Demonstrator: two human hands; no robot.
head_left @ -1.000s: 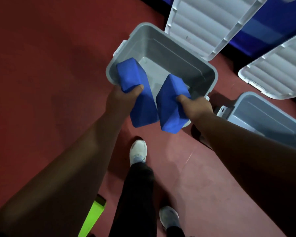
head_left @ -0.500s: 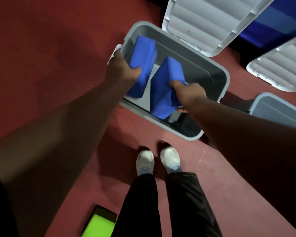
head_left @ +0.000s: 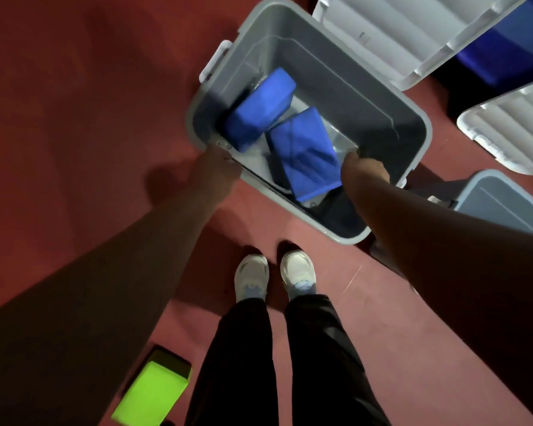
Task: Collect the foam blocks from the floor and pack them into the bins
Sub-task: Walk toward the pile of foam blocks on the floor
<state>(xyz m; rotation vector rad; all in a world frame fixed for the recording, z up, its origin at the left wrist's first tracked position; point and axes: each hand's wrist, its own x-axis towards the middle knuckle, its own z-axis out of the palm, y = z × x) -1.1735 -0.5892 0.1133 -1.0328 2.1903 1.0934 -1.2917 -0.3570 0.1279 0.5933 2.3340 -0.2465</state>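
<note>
Block 1 [head_left: 260, 110] in bin [head_left: 336, 72] runs diag up-right, block 2 [head_left: 305, 152] twd shoes [head_left: 251, 275]; left grip [head_left: 219, 162], right grip [head_left: 366, 167] by rim, finger curl unclear.

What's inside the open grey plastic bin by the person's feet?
In the grey plastic bin: one blue foam block by its left wall, a second blue foam block mid-floor. The near right corner is dark and covered by the right forearm, so unseen.

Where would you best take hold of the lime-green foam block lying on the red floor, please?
Probably across its two long side faces, coming straight down from above: the lime-green foam block lies flat, broad face up, so its narrower width suits a pinch between thumb and fingers.
</note>
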